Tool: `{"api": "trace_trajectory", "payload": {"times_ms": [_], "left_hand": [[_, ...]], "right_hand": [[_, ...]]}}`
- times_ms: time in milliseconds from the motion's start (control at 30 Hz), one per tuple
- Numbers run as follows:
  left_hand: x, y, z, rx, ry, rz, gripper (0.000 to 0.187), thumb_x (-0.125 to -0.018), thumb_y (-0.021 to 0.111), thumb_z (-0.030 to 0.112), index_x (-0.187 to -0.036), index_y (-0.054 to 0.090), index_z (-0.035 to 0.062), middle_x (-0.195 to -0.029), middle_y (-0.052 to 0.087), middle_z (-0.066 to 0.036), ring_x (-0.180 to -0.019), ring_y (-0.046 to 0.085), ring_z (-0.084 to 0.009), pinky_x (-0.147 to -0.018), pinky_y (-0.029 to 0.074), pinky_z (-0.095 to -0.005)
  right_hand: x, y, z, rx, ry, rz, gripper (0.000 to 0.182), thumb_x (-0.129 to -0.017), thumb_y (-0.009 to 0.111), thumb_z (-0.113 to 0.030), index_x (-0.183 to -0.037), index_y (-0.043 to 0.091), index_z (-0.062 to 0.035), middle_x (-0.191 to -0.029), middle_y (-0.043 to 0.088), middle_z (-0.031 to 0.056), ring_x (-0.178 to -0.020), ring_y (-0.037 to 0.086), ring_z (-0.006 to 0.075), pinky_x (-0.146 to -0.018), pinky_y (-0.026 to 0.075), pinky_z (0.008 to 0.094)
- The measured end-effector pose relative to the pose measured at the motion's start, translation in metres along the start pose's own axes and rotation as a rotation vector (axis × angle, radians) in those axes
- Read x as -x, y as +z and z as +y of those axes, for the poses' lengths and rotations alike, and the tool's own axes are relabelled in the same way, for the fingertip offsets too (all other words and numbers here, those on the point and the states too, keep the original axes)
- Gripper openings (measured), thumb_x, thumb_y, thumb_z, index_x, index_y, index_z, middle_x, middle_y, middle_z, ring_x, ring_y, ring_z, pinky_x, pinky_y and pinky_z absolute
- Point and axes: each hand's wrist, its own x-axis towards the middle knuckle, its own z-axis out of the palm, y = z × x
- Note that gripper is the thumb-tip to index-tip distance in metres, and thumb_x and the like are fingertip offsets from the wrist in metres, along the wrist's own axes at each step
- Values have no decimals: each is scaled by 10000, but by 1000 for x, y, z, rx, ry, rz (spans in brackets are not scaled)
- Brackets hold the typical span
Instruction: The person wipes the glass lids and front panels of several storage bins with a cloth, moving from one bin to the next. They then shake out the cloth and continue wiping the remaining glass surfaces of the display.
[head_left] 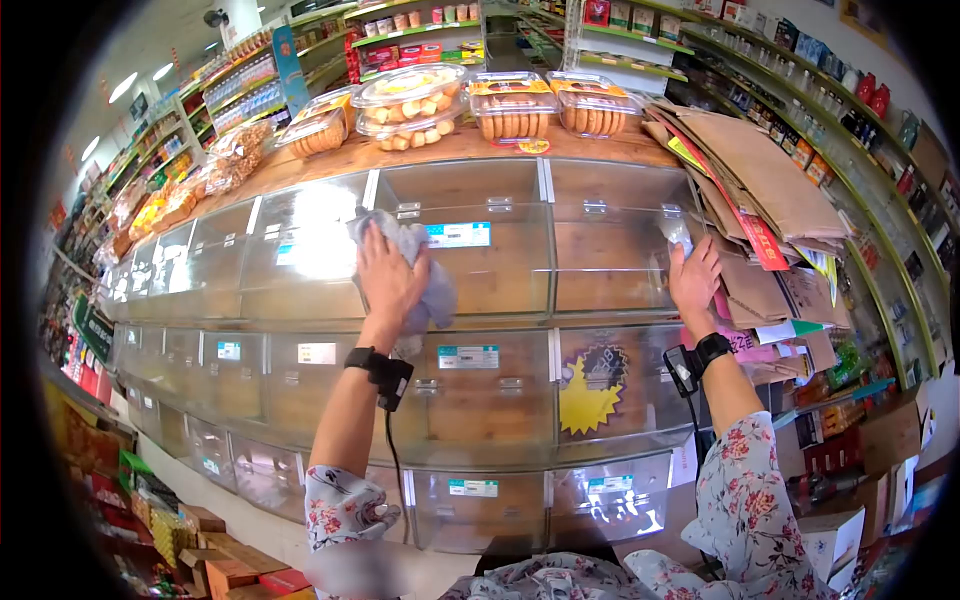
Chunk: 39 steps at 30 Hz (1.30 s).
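My left hand (388, 272) presses a crumpled grey cloth (436, 290) against the front of a clear bin cover (480, 275). The fingers lie over the cloth, and part of it hangs below the palm. Beside the cloth, a blue-and-white price label (458, 235) is stuck on the cover. My right hand (694, 280) rests at the right end of the clear bins, its fingers spread and nothing gripped in them. Just above those fingertips shows a pale, shiny patch (676, 232). Both wrists wear black straps with small boxes and cables.
Plastic boxes of biscuits (513, 105) and round tubs (410, 105) line the wooden top. Flattened cardboard (765, 180) is stacked at the right. A yellow star sign (590, 400) sits in a lower bin (650, 400). Stocked shelves (800, 90) stand behind; cartons (245, 570) lie lower left.
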Motion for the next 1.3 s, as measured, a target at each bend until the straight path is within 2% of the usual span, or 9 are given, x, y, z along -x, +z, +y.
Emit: {"api": "trace_trajectory", "payload": {"times_ms": [200,267,433,533,667,900,1033,1167,1300], "left_hand": [[3,3,57,110,322,-113,724,-835,619,453,-1333,536,-65,-1533,356,-256,-1452,295,-343,-1201,170,-479],[2,10,80,179,421,-132,718,-902,550,494,-1375,494,-44,-1519,379,-244,-1440,316,-344,-1198,182,-483],[12,10,135,183,739,-169,766,-839,615,463,-1347,484,-95,-1517,390,-229,-1433,334,-325,-1194,201,-484],[15,8,133,296,762,-135,752,-812,646,436,-1324,501,-95,-1518,391,-222,-1427,346,-315,-1193,206,-488],[18,-7,82,163,705,-137,789,-796,649,493,-1334,511,-69,-1511,391,-220,-1421,343,-329,-1187,213,-506],[-8,-17,-28,80,117,-158,828,-891,501,606,-1387,495,-58,-1574,281,-248,-1467,262,-356,-1195,140,-541],[-3,-15,-33,-82,-116,-85,818,-904,481,582,-1372,499,-89,-1558,292,-278,-1465,261,-366,-1193,156,-527],[11,-23,-28,-152,-114,-71,738,-907,546,488,-1376,493,-79,-1482,406,-295,-1420,336,-382,-1181,225,-490],[18,-38,-58,23,30,-28,571,-861,610,318,-1303,562,-40,-1406,498,-270,-1337,437,-399,-1145,309,-451]], "right_hand": [[-1,-1,1,-10,20,-25,744,-971,438,-507,-1477,310,24,-1466,387,241,-1276,416,447,-1004,389,586],[-2,3,6,-20,10,-25,746,-972,436,-505,-1480,304,25,-1464,390,240,-1275,417,448,-1000,389,592],[-4,5,10,-16,-25,-31,750,-980,423,-508,-1485,290,29,-1436,409,266,-1261,424,465,-1009,393,576],[-5,5,12,-6,-38,-27,749,-982,419,-518,-1481,296,28,-1425,417,274,-1256,430,467,-1018,393,568],[-5,2,11,-10,-22,-65,741,-983,419,-519,-1478,305,21,-1440,407,272,-1268,426,460,-1019,396,564],[-3,7,12,-21,-24,-18,722,-987,417,-507,-1473,325,19,-1439,416,258,-1258,434,460,-1003,410,564],[-2,0,6,-28,16,-47,740,-985,427,-509,-1483,312,27,-1454,400,260,-1273,424,457,-1014,396,570],[-1,1,7,-59,11,-64,757,-983,430,-522,-1487,306,29,-1481,378,249,-1290,409,452,-1036,370,571],[-6,13,17,-45,47,-71,783,-967,453,-550,-1501,301,3,-1513,349,238,-1357,354,439,-1096,307,559]]}}
